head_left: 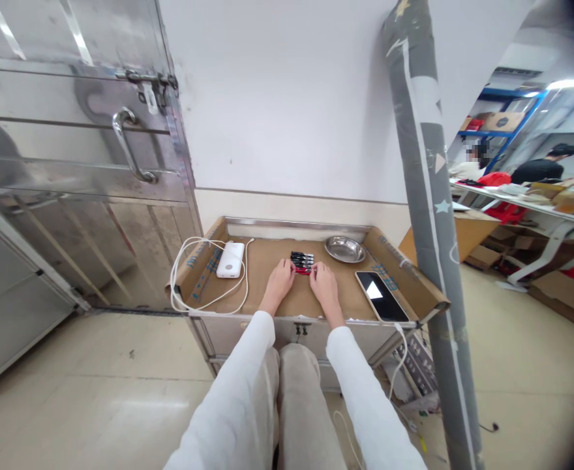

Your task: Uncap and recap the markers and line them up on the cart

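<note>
Head view, the only one on hand. I observe both arms in white sleeves reaching forward over the lap to a cardboard-lined tray [267,301] on a metal stand against the wall.

The left hand [280,279] lies palm down on the cardboard, fingers pointing to the far side. The right hand [324,283] lies likewise, just beside it. Between the fingertips of both sits a small red and black block [302,263]: a row of black pieces on the far side and a red strip on the near edge. It rests on the tray floor, near the middle and somewhat toward the back wall. The left fingertips meet its left end and the right fingertips meet its right end. The fingers of both hands are bent down onto it, but the item is too small for me to tell whether either hand actually pinches it or merely touches it.

Surroundings, as recorded:
- A steel dish [344,249] stands right of the block, apart from it, near the back right corner.
- A phone [381,296] lies face up at the right edge of the tray, with its screen lit.
- A white power bank [231,260] lies at the left, with a white cable [185,277] looped around it and over the tray's left rim.
- A metal door [72,163] stands to the left of the stand.
- A grey roll [426,189] leans upright at the right.
- Two co-workers [541,168] sit at a bench well off to the right.
</note>
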`<state>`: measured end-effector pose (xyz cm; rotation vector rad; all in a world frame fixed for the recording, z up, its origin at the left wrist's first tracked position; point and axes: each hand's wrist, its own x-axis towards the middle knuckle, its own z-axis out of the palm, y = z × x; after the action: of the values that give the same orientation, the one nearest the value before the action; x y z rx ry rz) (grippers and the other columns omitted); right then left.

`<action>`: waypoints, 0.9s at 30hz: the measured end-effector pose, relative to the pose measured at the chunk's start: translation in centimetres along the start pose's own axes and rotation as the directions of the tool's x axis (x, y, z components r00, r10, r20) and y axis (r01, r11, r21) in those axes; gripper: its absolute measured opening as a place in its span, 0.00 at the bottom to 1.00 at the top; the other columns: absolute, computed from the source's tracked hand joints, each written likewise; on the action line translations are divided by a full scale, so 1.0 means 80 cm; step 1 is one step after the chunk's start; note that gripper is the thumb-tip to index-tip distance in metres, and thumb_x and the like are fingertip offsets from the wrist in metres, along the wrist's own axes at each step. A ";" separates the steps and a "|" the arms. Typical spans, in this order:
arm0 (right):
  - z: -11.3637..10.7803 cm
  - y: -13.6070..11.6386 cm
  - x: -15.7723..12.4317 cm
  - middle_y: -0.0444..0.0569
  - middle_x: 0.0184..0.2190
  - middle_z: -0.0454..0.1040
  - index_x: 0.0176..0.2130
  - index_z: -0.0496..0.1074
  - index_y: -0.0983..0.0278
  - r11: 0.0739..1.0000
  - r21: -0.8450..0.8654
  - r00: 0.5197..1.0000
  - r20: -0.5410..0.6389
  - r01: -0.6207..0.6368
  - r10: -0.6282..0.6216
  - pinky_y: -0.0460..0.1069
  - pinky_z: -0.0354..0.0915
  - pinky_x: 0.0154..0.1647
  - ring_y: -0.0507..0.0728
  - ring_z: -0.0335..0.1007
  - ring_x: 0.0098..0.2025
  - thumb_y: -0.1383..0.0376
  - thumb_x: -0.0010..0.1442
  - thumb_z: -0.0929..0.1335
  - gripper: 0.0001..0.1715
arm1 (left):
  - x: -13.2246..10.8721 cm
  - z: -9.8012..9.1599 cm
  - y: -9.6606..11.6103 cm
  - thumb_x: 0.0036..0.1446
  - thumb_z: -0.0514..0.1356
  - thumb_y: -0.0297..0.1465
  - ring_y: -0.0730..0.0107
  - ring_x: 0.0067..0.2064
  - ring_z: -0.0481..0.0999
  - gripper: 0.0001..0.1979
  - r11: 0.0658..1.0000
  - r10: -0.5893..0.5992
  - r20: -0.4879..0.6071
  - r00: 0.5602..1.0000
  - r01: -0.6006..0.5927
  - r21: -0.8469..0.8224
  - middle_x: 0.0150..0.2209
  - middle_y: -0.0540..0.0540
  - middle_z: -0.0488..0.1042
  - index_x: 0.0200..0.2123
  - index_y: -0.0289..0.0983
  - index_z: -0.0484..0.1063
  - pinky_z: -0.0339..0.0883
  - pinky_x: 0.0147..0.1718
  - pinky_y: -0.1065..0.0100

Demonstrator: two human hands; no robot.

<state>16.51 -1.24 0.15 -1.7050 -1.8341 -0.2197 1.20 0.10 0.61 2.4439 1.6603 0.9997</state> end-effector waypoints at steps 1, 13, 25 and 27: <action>-0.001 -0.001 -0.001 0.52 0.36 0.72 0.39 0.65 0.66 0.998 -0.038 0.998 -0.023 -0.053 0.052 0.48 0.55 0.40 0.56 0.66 0.39 0.70 0.62 0.58 0.09 | 0.000 0.000 0.000 0.63 0.47 0.27 0.68 0.38 0.72 0.07 0.999 -0.029 -0.022 0.999 0.030 0.045 0.38 0.43 0.68 0.38 0.36 0.64 0.66 0.39 0.68; -0.001 -0.003 -0.004 0.58 0.38 0.70 0.38 0.67 0.67 0.928 -0.312 0.979 -0.066 -0.204 0.193 0.52 0.53 0.40 0.61 0.64 0.42 0.68 0.60 0.60 0.08 | -0.005 0.006 0.002 0.57 0.48 0.23 0.53 0.45 0.69 0.13 0.894 -0.250 -0.184 0.951 0.300 0.333 0.41 0.33 0.70 0.43 0.27 0.66 0.62 0.44 0.58; 0.000 -0.004 -0.002 0.56 0.36 0.73 0.39 0.66 0.67 0.928 -0.319 0.980 -0.014 -0.191 0.197 0.51 0.51 0.40 0.60 0.68 0.40 0.69 0.61 0.59 0.09 | -0.004 -0.001 0.006 0.57 0.49 0.25 0.55 0.45 0.69 0.11 0.889 -0.254 -0.148 0.956 0.291 0.354 0.41 0.37 0.70 0.43 0.30 0.66 0.62 0.44 0.59; 0.000 -0.004 -0.002 0.56 0.36 0.73 0.39 0.66 0.67 0.930 -0.315 0.980 -0.009 -0.190 0.197 0.51 0.51 0.40 0.60 0.69 0.40 0.69 0.61 0.59 0.08 | -0.004 -0.001 0.005 0.57 0.49 0.24 0.56 0.45 0.69 0.12 0.887 -0.256 -0.145 0.956 0.292 0.357 0.41 0.37 0.70 0.43 0.30 0.66 0.62 0.44 0.59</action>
<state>16.24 -1.40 0.18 -2.1014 -1.7001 -0.4315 1.44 -0.34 0.64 2.2876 2.3432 0.8330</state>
